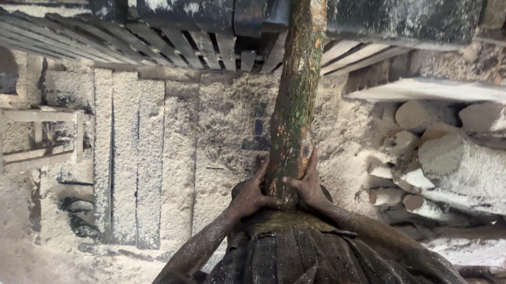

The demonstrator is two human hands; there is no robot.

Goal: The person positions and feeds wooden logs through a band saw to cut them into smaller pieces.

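**Both hands clamped on log end**

Hands first: left hand point(251, 194) and right hand point(307, 184) both closed around the near end of a log point(295, 97), one each side, fingers wrapped onto the bark, thumbs toward me. Firm grip, nothing else held.

Log end sits right at my waist, touching or just short of my dark striped shirt point(292, 263); can't tell which. Forearms dusted with sawdust.

Log runs straight away from me, up the middle of the view. Bark greenish brown, patchy, with a pale scar near the far end. Far end goes onto the dark machine bed point(215, 3) at the top, above a row of slatted rails point(171, 44).

Below the log: floor covered in sawdust point(230, 134). To my left, flat planks point(136, 157) lying side by side, dusted over. Further left, a small wooden frame point(39, 136).

To my right, a pile of cut logs point(460, 156), pale sawn ends facing me, well apart from my log. A pale board point(446, 90) lies above that pile.
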